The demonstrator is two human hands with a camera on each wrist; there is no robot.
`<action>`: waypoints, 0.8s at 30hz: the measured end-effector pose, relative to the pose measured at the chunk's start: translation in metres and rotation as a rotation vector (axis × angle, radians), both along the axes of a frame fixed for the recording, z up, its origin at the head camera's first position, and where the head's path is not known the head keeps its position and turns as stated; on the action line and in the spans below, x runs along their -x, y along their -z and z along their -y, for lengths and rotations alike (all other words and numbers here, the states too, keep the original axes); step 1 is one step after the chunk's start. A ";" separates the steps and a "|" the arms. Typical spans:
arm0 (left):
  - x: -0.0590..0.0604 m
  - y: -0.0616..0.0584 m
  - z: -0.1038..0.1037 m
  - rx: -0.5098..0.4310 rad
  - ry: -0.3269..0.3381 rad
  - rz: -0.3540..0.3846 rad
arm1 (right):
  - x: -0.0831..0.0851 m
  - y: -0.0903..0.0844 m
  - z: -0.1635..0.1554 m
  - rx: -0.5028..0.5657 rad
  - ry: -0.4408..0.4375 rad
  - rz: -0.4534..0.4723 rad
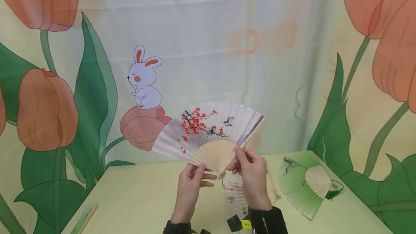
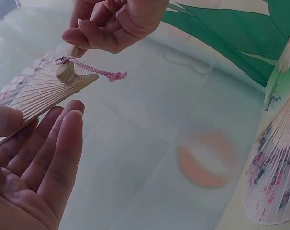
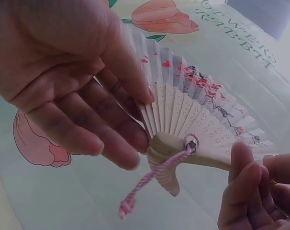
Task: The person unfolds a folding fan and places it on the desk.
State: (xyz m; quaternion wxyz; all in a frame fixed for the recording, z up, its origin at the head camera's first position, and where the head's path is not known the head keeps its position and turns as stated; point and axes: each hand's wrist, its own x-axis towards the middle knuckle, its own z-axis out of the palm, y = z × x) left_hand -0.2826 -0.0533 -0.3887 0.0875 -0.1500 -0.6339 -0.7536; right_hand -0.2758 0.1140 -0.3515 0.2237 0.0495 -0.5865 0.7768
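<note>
White fan [image 1: 209, 134] before "RABBIT" backdrop [image 3: 245, 72]

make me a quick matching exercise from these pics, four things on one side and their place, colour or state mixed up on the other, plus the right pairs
Things
1. red-blossom fan
2. green fan
3. cord
4. rabbit

Places, colours, states
a. pink, with a knotted end
b. printed on the backdrop
c. spread, held up by left hand and right hand
d. lying on the table

Right pairs: 1-c, 2-d, 3-a, 4-b
</note>
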 end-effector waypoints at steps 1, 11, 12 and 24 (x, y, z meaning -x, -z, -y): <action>0.000 0.000 0.000 -0.002 0.000 -0.004 | 0.000 0.000 0.000 0.005 0.003 -0.006; -0.002 -0.001 -0.001 -0.020 0.015 -0.014 | 0.000 -0.001 -0.001 0.038 0.025 -0.017; -0.002 -0.001 -0.001 -0.022 0.016 -0.011 | 0.000 -0.001 -0.001 0.038 0.028 -0.018; -0.003 0.000 -0.002 -0.023 0.029 0.021 | -0.002 -0.001 -0.001 0.074 0.067 -0.040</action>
